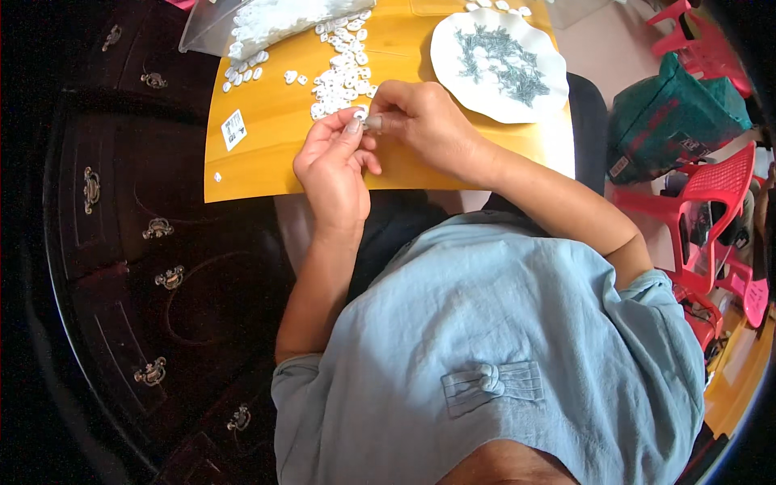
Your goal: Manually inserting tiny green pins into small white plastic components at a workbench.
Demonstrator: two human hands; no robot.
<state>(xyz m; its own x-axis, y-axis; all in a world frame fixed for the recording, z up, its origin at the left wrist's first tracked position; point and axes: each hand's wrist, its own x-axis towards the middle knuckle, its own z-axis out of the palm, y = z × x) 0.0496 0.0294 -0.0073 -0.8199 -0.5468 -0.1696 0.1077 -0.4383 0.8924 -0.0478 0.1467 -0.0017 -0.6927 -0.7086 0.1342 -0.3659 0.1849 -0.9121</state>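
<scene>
Over the near part of the yellow table [275, 170], my left hand [333, 166] pinches a small white oval plastic piece [360, 115] with a hole in it between thumb and forefinger. My right hand [424, 129] meets it from the right, thumb and forefinger pressed together right at the piece. Whatever those fingertips hold is too small to make out. Just beyond my hands lies a loose pile of similar white plastic pieces [343, 83]. A white scalloped plate [449, 69] at the right bears many thin grey pin-like bits [517, 77].
A clear bin [208, 28] spills more white pieces at the far left. A printed white label [234, 130] lies on the table. Dark drawers [113, 267] stand on the left. Red plastic stools [687, 210] and a green bag [671, 121] are on the right.
</scene>
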